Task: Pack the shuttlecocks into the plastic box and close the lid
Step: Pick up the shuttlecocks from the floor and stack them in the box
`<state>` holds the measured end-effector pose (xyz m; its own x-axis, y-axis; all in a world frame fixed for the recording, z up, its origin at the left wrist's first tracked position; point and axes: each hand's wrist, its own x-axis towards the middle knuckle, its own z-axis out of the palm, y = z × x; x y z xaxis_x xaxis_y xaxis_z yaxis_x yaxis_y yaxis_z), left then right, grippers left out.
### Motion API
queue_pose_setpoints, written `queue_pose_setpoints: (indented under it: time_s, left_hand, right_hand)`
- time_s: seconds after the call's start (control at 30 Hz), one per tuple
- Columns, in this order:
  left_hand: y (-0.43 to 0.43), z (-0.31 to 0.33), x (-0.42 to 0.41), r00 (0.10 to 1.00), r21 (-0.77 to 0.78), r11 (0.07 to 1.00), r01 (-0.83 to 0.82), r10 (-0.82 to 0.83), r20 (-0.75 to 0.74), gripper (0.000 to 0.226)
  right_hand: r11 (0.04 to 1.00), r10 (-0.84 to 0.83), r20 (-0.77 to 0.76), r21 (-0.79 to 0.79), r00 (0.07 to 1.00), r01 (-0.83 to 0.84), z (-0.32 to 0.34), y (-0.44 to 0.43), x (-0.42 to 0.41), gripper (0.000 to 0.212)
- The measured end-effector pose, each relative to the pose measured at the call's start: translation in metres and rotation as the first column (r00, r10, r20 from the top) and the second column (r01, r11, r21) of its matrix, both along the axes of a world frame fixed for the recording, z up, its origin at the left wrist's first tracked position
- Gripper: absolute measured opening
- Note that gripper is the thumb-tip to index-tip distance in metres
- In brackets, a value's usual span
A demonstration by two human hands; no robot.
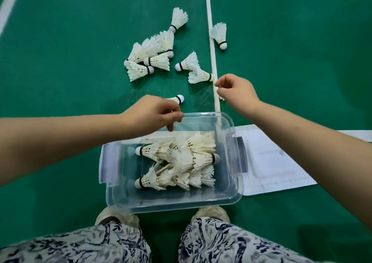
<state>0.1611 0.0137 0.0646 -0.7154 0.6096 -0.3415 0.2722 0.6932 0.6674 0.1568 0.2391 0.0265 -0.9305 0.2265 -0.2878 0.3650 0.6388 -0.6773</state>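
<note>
The clear plastic box [236,192] stands open on the green floor between my feet, with several white feather shuttlecocks [181,162] lying inside. Several more shuttlecocks [150,58] lie scattered on the floor beyond it, one [219,35] to the right of the white line. My left hand [153,114] hovers over the box's far left rim, its fingers closed around a shuttlecock whose cork [179,98] pokes out past the knuckles. My right hand [237,93] is over the white line with its fingers pinched. A small white bit shows under it; what it holds is unclear.
The box's lid [271,162] lies flat on the floor just right of the box. A white court line [210,21] runs away from me past the shuttlecocks. My shoes [112,216] and patterned trouser legs are right behind the box.
</note>
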Motion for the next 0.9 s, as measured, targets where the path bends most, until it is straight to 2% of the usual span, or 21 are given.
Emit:
queue_pose_setpoints:
  time_s: [0.07,0.17,0.27,0.4,0.5,0.6,0.73,0.83,0.9]
  left_hand:
    - [0.004,-0.002,-0.011,0.999,0.053,0.998,-0.037,0.039,-0.037,0.020]
    - [0.010,-0.011,-0.026,0.994,0.092,0.992,-0.087,0.092,-0.053,0.022]
    - [0.015,-0.024,-0.039,0.990,0.080,0.988,-0.129,0.133,-0.055,0.022]
    - [0.014,-0.038,-0.050,0.977,0.086,0.973,-0.214,0.215,-0.005,0.021]
    - [0.006,-0.045,-0.053,0.968,0.067,0.966,-0.249,0.249,0.006,0.022]
    - [0.000,-0.048,-0.053,0.964,0.053,0.963,-0.265,0.265,-0.001,0.022]
    - [-0.003,-0.047,-0.052,0.965,0.044,0.964,-0.263,0.264,-0.011,0.023]
    - [-0.003,-0.045,-0.055,0.963,0.041,0.963,-0.265,0.267,-0.034,0.023]
    - [-0.003,-0.045,-0.056,0.960,0.039,0.961,-0.273,0.275,-0.051,0.022]
  right_hand:
    - [0.988,0.043,0.035,0.147,0.998,-0.047,-0.015,0.011,-0.015,0.025]
    - [0.907,0.135,0.101,0.387,0.986,-0.164,-0.041,0.029,-0.036,0.035]
    - [0.816,0.165,0.234,0.514,0.958,-0.266,-0.062,0.043,-0.051,0.052]
    - [0.794,0.186,0.347,0.498,0.919,-0.349,-0.080,0.043,-0.066,0.062]
    - [0.690,0.303,0.432,0.516,0.849,-0.508,-0.085,0.034,-0.072,0.047]
    - [0.612,0.361,0.442,0.552,0.821,-0.567,-0.079,0.025,-0.074,0.027]
    - [0.545,0.453,0.396,0.585,0.798,-0.600,-0.070,0.004,-0.074,0.023]
    - [0.539,0.540,0.407,0.505,0.736,-0.675,-0.058,-0.016,-0.075,0.036]
    - [0.452,0.613,0.469,0.452,0.636,-0.769,-0.050,-0.030,-0.076,0.057]
